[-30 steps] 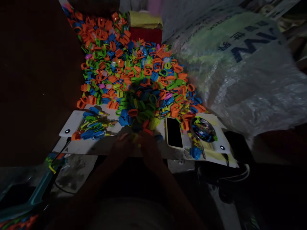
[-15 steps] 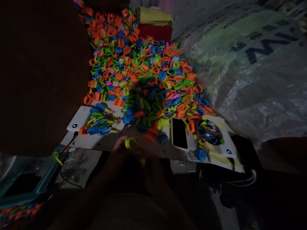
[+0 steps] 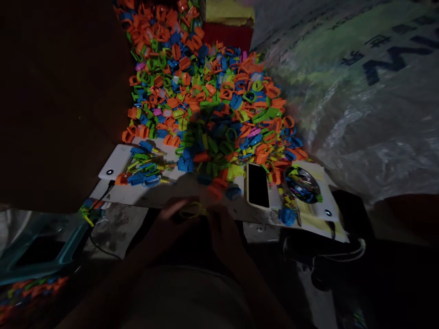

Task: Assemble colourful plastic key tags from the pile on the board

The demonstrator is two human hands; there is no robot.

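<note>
In dim light at the table's near edge, my left hand (image 3: pixel 173 218) is closed on a small yellow looped plastic piece (image 3: pixel 190 210), which looks like a toy watch band. My right hand (image 3: pixel 219 221) pinches at the right end of the same piece, its fingers dark and partly blurred. Just beyond the hands lie an orange piece (image 3: pixel 215 188) and a blue piece (image 3: pixel 233 192). A large heap of similar orange, green, blue and yellow pieces (image 3: pixel 206 96) covers the table behind, partly in shadow.
A phone (image 3: pixel 258 185) lies right of centre. Farther right, a round bowl of small parts (image 3: pixel 302 185) stands by a white device (image 3: pixel 327 205). Another white device (image 3: pixel 115 162) and several pieces with thin tips (image 3: pixel 147 176) are left. A plastic sack (image 3: pixel 360 105) bulges at right; a teal basket (image 3: pixel 65 256) sits lower left.
The yellow piece has gone from upright in my left hand to lying between both hands. My right hand has come up beside it. The view has shifted slightly.
</note>
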